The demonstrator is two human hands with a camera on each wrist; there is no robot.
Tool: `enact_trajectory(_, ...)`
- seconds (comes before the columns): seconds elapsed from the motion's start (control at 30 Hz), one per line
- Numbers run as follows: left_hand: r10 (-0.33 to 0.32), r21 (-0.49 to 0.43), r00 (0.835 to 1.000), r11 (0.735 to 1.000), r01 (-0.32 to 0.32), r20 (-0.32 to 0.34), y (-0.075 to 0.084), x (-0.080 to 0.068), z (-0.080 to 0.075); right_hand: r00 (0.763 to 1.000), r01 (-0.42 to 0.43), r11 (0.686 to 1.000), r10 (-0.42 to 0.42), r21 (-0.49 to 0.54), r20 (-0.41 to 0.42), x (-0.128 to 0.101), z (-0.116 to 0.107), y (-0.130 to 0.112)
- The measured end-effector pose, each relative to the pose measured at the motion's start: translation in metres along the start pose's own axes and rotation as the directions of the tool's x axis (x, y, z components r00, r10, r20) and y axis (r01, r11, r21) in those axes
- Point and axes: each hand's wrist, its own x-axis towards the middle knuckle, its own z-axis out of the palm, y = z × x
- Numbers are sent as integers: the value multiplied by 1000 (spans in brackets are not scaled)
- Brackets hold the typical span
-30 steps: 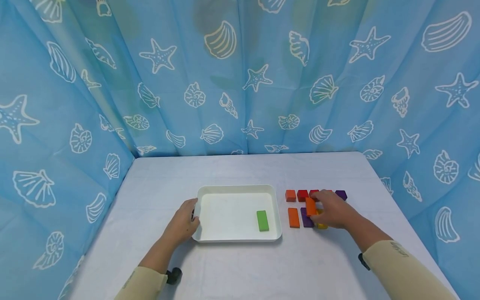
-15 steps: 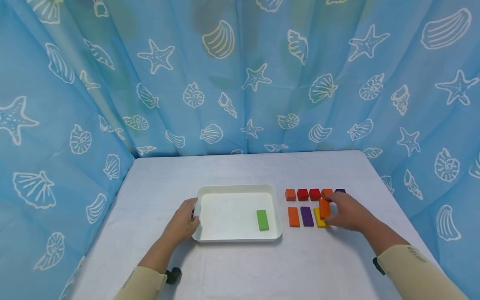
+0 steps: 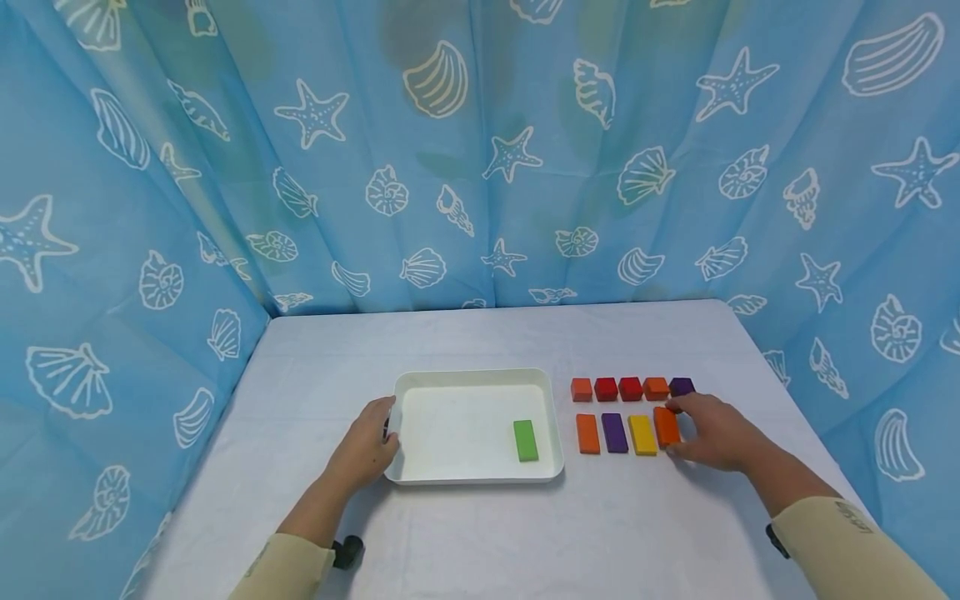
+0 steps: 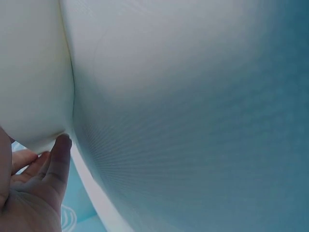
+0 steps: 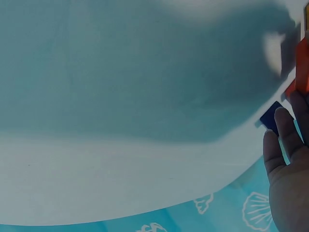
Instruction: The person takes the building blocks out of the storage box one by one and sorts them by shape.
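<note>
My left hand [image 3: 365, 446] holds the left rim of a white tray [image 3: 457, 481], fingers and thumb at its edge; in the left wrist view its fingers [image 4: 59, 159] touch the tray's corner. A green block [image 3: 526, 441] lies inside the tray on the right. My right hand [image 3: 716, 433] pinches an orange block [image 3: 665, 427] between thumb and fingertips, at the right end of the front row. Beside it lie yellow [image 3: 642, 435], purple [image 3: 615, 433] and another orange block [image 3: 588, 434]. The right wrist view shows the pinched block only partly, at its right edge.
Behind the front row stands a back row: an orange-red block [image 3: 581, 390], two red blocks [image 3: 631, 388], an orange block [image 3: 656, 388] and a purple block [image 3: 682, 387]. A white cloth covers the table [image 3: 480, 542]. Blue shell-patterned curtains [image 3: 480, 167] enclose it.
My right hand has carried the orange block rightward, past the purple and yellow blocks, and lowered it beside the yellow one. The left hand and tray have stayed put.
</note>
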Motion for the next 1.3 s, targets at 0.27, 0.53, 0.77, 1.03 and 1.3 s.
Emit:
enact_trajectory(0.27, 1, 4, 1000, 1000, -1, -1, 0, 1, 1, 1000, 3, 999, -3, -44, 3, -3, 3, 3)
enact_trajectory(0.53, -3, 4, 1000, 1000, 3, -1, 0, 1, 0, 999, 37, 998, -38, -60, -23, -5, 6, 1)
enact_trajectory(0.77, -15, 5, 1000, 1000, 15, -5, 0, 1, 2, 999, 27, 998, -28, -56, -19, -4, 9, 2)
enact_trajectory(1.03, -28, 3, 1000, 1000, 28, -8, 0, 2, 4, 1000, 20, 998, -21, -64, -21, -4, 9, -1)
enact_trajectory(1.3, -32, 7, 1000, 999, 32, -2, 1, 1, 2, 998, 45, 997, -48, -70, -43, -3, 4, -8)
